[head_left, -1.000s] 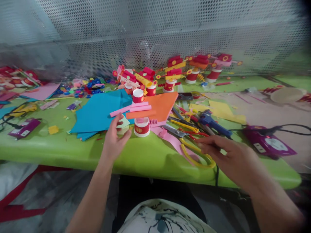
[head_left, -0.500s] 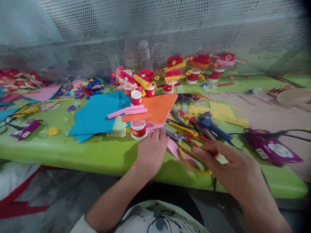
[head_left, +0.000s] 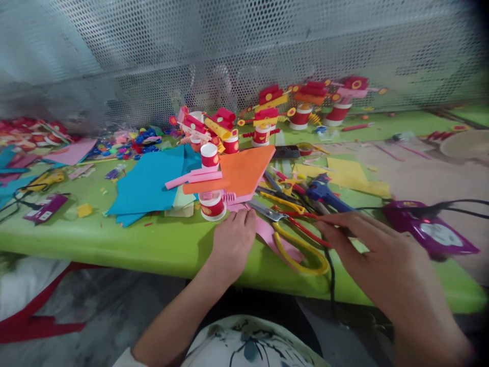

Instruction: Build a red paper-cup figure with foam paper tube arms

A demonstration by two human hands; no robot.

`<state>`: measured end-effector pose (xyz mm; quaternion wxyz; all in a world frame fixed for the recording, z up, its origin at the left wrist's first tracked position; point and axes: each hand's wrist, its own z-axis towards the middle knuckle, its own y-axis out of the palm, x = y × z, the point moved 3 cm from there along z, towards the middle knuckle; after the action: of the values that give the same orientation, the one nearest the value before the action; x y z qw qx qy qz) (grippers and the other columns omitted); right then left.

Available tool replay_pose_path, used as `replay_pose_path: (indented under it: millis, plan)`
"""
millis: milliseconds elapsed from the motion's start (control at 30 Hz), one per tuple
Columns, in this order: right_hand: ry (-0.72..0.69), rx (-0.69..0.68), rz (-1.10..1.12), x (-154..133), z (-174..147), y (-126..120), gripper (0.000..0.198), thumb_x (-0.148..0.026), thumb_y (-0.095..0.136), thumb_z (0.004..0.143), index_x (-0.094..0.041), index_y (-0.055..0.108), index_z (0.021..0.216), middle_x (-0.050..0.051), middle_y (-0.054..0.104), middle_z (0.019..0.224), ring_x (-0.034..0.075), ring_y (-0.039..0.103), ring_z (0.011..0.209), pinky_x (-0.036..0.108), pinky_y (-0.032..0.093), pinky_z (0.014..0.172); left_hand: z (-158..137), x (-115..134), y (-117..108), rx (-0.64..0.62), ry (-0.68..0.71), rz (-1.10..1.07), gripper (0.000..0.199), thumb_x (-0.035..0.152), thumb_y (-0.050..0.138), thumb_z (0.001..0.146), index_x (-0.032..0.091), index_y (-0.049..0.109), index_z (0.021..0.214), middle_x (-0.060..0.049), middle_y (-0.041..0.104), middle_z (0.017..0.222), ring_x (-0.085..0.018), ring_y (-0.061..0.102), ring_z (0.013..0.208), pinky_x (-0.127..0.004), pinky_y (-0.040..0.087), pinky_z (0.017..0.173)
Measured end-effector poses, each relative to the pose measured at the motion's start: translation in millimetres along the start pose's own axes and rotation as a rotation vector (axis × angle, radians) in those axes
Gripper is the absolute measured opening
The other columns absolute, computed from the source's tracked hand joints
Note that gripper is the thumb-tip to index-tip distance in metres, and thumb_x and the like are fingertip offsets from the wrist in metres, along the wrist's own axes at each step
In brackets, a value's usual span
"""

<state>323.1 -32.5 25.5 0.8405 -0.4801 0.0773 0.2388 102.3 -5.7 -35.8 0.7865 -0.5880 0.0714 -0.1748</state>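
Note:
My left hand (head_left: 235,239) rests low at the table's front edge, fingers curled together and pointing down; what they hold, if anything, is hidden. Just behind it stands a red and white paper-cup model (head_left: 213,206) with pink and orange paper rolls across its middle and a second cup on top. Scissors (head_left: 280,216) with red and yellow handles lie beside my left fingers, blades toward them, over a pink paper strip (head_left: 267,233). Over the red handle, my right hand (head_left: 378,265) has thumb and forefinger pinched together. Anything between those fingertips is too small to make out.
Blue sheets (head_left: 151,178) and an orange sheet (head_left: 246,168) lie behind the model. At right are a blue glue gun (head_left: 330,193) and a purple power box (head_left: 431,229) with cables. Finished cup models (head_left: 263,130) line the back before a perforated metal screen (head_left: 244,41).
My right hand has moved right, from beside the yellow handle to the far end of the red one. My left hand and the scissors stay nearly in place as the view shifts slightly.

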Motion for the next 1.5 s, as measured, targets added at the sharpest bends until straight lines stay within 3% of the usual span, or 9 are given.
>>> replay_pose_path:
  millis: [133,267,500,867,1033,1167,1233,1333,1500]
  plan:
    - [-0.078,-0.024,0.131,-12,0,10,0.021,-0.037,0.057,0.102,-0.026,0.075,0.101,0.005,0.080,0.105,0.023,0.077,0.085,0.037,0.058,0.070,0,0,-2,-0.041,0.018,-0.084,0.036,0.005,0.054,0.098,0.011,0.065,0.132,-0.020,0.073,0.128,-0.033,0.073,0.108,-0.046,0.059,0.087]
    - [-0.062,-0.044,0.242,-23,-1,15,0.019,-0.033,0.058,0.101,-0.027,0.076,0.103,0.006,0.079,0.107,0.024,0.077,0.092,0.038,0.061,0.079,-10,1,-24,0.146,0.003,-0.501,0.027,0.022,0.056,0.104,0.020,0.071,0.126,-0.015,0.075,0.126,-0.031,0.071,0.117,-0.048,0.057,0.102]
    - [0.046,-0.232,0.581,-54,-4,36,0.025,-0.039,0.065,0.098,-0.025,0.072,0.118,0.006,0.079,0.101,0.018,0.074,0.074,0.032,0.061,0.067,-31,-9,-36,0.009,-0.375,-1.548,0.032,0.041,0.075,0.092,0.019,0.078,0.116,-0.010,0.080,0.107,-0.024,0.079,0.089,-0.032,0.066,0.071]
    - [0.050,-0.227,0.641,-73,-6,53,0.019,-0.034,0.070,0.093,-0.024,0.076,0.108,0.004,0.079,0.095,0.018,0.072,0.074,0.032,0.060,0.070,-41,-22,-27,0.010,-0.404,-1.751,0.039,0.028,0.088,0.079,0.020,0.078,0.116,-0.007,0.077,0.106,-0.017,0.071,0.089,-0.028,0.064,0.077]
    - [0.024,-0.088,0.402,-41,0,32,0.019,-0.036,0.063,0.097,-0.026,0.076,0.106,0.006,0.075,0.099,0.021,0.071,0.081,0.036,0.058,0.073,-41,-28,-19,-0.058,-0.533,-2.003,0.041,0.031,0.096,0.068,0.018,0.080,0.103,-0.004,0.075,0.086,-0.012,0.067,0.071,-0.023,0.061,0.063]
    - [0.083,0.132,-0.273,13,8,11,0.031,-0.040,0.060,0.097,-0.018,0.078,0.111,0.017,0.075,0.110,0.035,0.071,0.097,0.046,0.055,0.080,-38,-30,-15,-0.184,-0.591,-2.156,0.040,0.030,0.097,0.068,0.018,0.081,0.103,-0.005,0.078,0.093,-0.010,0.069,0.073,-0.017,0.061,0.063]
    - [0.050,0.045,-0.419,36,10,11,0.036,-0.039,0.059,0.098,-0.016,0.075,0.120,0.023,0.073,0.124,0.040,0.069,0.106,0.051,0.053,0.085,-35,-30,-13,-0.215,-0.596,-2.200,0.041,0.031,0.096,0.069,0.018,0.082,0.106,-0.005,0.078,0.092,-0.009,0.071,0.075,-0.016,0.062,0.066]
    - [0.104,-0.130,-0.476,62,12,18,0.039,-0.038,0.053,0.100,-0.013,0.073,0.121,0.026,0.075,0.114,0.043,0.069,0.100,0.050,0.051,0.078,-31,-29,-10,-0.223,-0.604,-2.238,0.043,0.031,0.097,0.068,0.018,0.082,0.106,-0.003,0.078,0.088,-0.009,0.073,0.077,-0.016,0.063,0.070]
    - [0.156,-0.178,-0.488,77,20,30,0.038,-0.035,0.054,0.097,-0.014,0.071,0.123,0.025,0.076,0.110,0.041,0.069,0.102,0.048,0.051,0.081,-27,-28,-9,-0.249,-0.581,-2.223,0.036,0.025,0.097,0.069,0.018,0.080,0.100,-0.001,0.076,0.090,-0.008,0.071,0.075,-0.015,0.062,0.067]
